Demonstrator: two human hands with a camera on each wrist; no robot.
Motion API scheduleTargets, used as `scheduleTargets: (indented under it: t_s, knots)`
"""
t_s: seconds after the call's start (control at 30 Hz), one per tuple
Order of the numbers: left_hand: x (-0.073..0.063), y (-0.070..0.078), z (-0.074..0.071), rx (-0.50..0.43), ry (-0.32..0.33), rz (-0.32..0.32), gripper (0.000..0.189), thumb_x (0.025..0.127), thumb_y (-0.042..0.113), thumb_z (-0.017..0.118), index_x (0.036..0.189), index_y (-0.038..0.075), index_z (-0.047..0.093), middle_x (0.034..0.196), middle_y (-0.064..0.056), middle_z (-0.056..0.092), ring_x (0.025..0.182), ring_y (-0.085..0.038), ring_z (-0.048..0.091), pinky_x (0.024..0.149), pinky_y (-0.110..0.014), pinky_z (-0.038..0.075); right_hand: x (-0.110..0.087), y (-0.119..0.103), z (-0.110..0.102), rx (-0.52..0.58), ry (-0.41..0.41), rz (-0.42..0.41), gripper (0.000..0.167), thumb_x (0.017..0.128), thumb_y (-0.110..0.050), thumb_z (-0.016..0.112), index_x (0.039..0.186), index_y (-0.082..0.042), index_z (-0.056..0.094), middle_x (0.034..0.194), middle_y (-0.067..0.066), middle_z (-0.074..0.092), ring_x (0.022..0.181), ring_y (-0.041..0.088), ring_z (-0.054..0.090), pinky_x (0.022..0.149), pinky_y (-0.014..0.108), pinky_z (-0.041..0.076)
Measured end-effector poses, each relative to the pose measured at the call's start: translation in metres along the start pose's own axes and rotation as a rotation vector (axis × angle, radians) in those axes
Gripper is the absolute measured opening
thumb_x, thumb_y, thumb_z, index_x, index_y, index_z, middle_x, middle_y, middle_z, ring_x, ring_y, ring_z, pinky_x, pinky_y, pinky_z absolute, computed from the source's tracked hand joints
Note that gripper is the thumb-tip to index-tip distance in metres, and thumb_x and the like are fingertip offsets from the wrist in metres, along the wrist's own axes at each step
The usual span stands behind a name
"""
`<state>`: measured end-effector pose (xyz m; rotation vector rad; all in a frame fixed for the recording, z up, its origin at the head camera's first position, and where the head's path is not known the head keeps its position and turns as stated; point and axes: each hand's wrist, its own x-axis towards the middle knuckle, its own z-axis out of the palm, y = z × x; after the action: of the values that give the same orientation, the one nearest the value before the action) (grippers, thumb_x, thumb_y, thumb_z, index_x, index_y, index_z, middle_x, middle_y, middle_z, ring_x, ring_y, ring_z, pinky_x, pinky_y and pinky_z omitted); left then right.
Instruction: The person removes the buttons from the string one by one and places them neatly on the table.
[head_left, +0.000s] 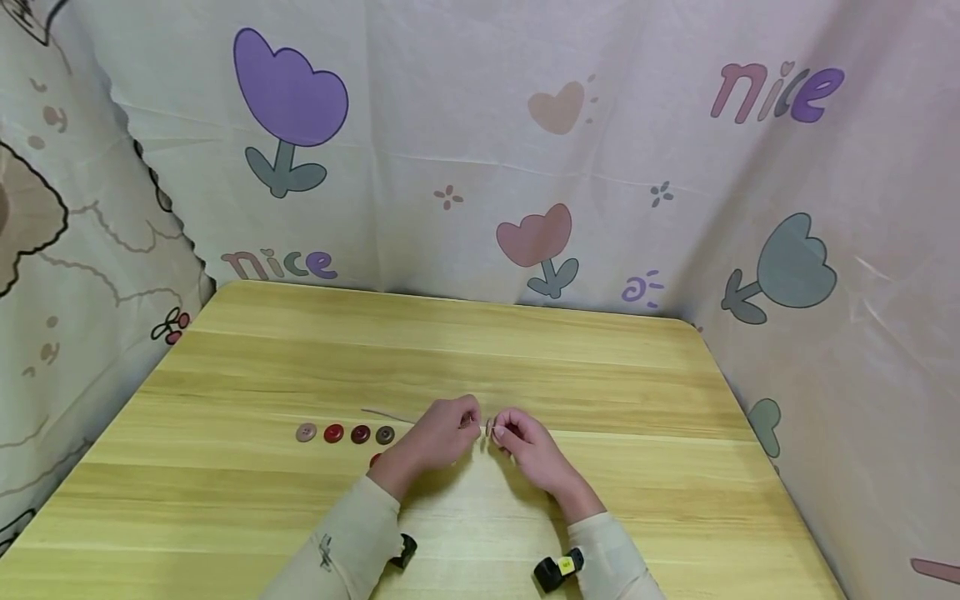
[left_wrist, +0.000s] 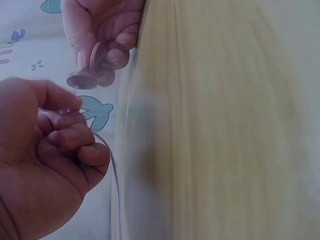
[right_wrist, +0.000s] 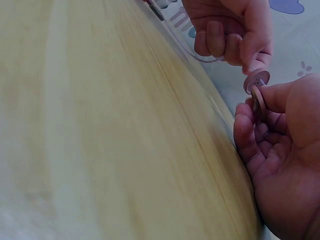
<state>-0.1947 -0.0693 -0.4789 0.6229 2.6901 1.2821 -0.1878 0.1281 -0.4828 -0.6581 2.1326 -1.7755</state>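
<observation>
My left hand [head_left: 444,432] pinches a thin pale cord [left_wrist: 116,180] between thumb and fingers. The cord's loose length runs out to the left over the table [head_left: 465,333]. Facing it from close by, my right hand [head_left: 534,450] holds a brownish button [right_wrist: 259,104] between thumb and fingers. A second, pinkish-brown button [right_wrist: 256,81] with small holes sits between the two hands, right at the left fingertips and overlapping the right thumb tip. In the left wrist view a short bit of cord reaches up from the left fingertips to this button.
Left of the hands lie a pink button [head_left: 306,432], a bright red button [head_left: 333,433], a dark red button [head_left: 361,434] and a dark grey-brown button [head_left: 385,435] in a row. Another red button [head_left: 375,459] is partly hidden by the left forearm. A printed cloth [head_left: 420,100] hangs behind.
</observation>
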Motion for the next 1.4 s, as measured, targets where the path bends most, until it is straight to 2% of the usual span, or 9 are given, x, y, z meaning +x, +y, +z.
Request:
scheduleTargets:
  t_s: [0.1, 0.2, 0.27, 0.43, 0.63, 0.8, 1.07, 1.27, 1.4]
  knots:
    - [-0.001, 0.002, -0.001, -0.02, -0.022, -0.021, 0.017, 0.089, 0.013, 0.065, 0.105, 0.009, 0.062, 0.059, 0.005, 0.034, 0.05, -0.009, 0.029, 0.05, -0.027, 0.029, 0.002, 0.012, -0.001, 0.008, 0.001, 0.014, 0.015, 0.105, 0.003, 0.043, 0.096, 0.013, 0.05, 0.09, 0.033, 0.049, 0.08, 0.045, 0.047, 0.07, 0.033, 0.044]
    - [-0.002, 0.002, -0.002, -0.004, -0.028, 0.0, 0.035, 0.085, 0.017, 0.073, 0.117, 0.007, 0.063, 0.058, 0.006, 0.029, 0.048, -0.008, 0.024, 0.05, -0.026, 0.025, 0.004, 0.024, -0.002, 0.01, 0.003, 0.021, 0.015, 0.106, -0.001, 0.043, 0.097, 0.01, 0.051, 0.092, 0.028, 0.051, 0.081, 0.041, 0.048, 0.071, 0.033, 0.044]
    - [-0.002, 0.001, -0.001, 0.008, -0.025, 0.02, 0.039, 0.084, 0.018, 0.075, 0.12, 0.008, 0.063, 0.058, 0.007, 0.029, 0.048, -0.008, 0.023, 0.05, -0.026, 0.025, 0.004, 0.027, -0.002, 0.006, 0.009, 0.024, 0.015, 0.106, -0.004, 0.045, 0.098, 0.006, 0.052, 0.093, 0.024, 0.053, 0.082, 0.036, 0.049, 0.071, 0.032, 0.045]
    - [-0.002, 0.0, 0.0, 0.016, -0.009, 0.049, 0.031, 0.085, 0.016, 0.076, 0.115, 0.012, 0.067, 0.057, 0.008, 0.032, 0.047, -0.007, 0.026, 0.049, -0.024, 0.026, 0.003, 0.031, -0.002, 0.0, 0.013, 0.023, 0.017, 0.106, -0.011, 0.048, 0.098, 0.002, 0.053, 0.093, 0.022, 0.054, 0.081, 0.029, 0.051, 0.072, 0.031, 0.045]
    - [-0.003, 0.001, -0.001, 0.019, -0.003, 0.045, 0.021, 0.086, 0.015, 0.076, 0.105, 0.014, 0.066, 0.057, 0.007, 0.032, 0.048, -0.007, 0.027, 0.048, -0.025, 0.026, 0.004, 0.03, -0.001, -0.02, 0.021, 0.02, 0.016, 0.106, -0.011, 0.049, 0.098, 0.002, 0.054, 0.089, 0.021, 0.054, 0.08, 0.031, 0.051, 0.071, 0.031, 0.044]
    - [-0.004, 0.0, -0.004, 0.023, 0.002, 0.012, 0.016, 0.088, 0.018, 0.076, 0.099, 0.016, 0.065, 0.058, 0.006, 0.034, 0.049, -0.008, 0.029, 0.048, -0.025, 0.027, 0.005, 0.027, -0.002, -0.034, 0.017, 0.024, 0.015, 0.106, -0.003, 0.046, 0.097, 0.005, 0.054, 0.086, 0.024, 0.053, 0.079, 0.039, 0.05, 0.07, 0.033, 0.044]
    - [-0.008, -0.003, -0.01, 0.004, 0.011, -0.06, 0.015, 0.088, 0.021, 0.077, 0.094, 0.023, 0.063, 0.06, 0.006, 0.035, 0.051, -0.008, 0.031, 0.049, -0.026, 0.027, -0.002, -0.001, 0.0, -0.044, 0.011, 0.011, 0.013, 0.104, 0.001, 0.046, 0.096, 0.009, 0.053, 0.087, 0.032, 0.051, 0.078, 0.043, 0.05, 0.069, 0.034, 0.045]
    - [-0.01, -0.007, -0.016, 0.012, 0.026, -0.073, 0.015, 0.087, 0.022, 0.078, 0.093, 0.023, 0.064, 0.059, 0.006, 0.034, 0.051, -0.008, 0.029, 0.049, -0.026, 0.027, -0.002, -0.002, -0.001, -0.03, 0.008, 0.021, 0.015, 0.105, 0.0, 0.046, 0.097, 0.011, 0.053, 0.089, 0.035, 0.051, 0.08, 0.046, 0.05, 0.07, 0.035, 0.045]
    - [-0.012, -0.007, -0.021, 0.006, 0.037, -0.105, 0.015, 0.087, 0.022, 0.078, 0.093, 0.023, 0.064, 0.061, 0.004, 0.037, 0.052, -0.01, 0.031, 0.049, -0.027, 0.028, -0.001, -0.003, -0.001, -0.022, 0.002, 0.037, 0.015, 0.105, -0.001, 0.046, 0.097, 0.011, 0.052, 0.09, 0.037, 0.05, 0.08, 0.044, 0.049, 0.071, 0.035, 0.045]
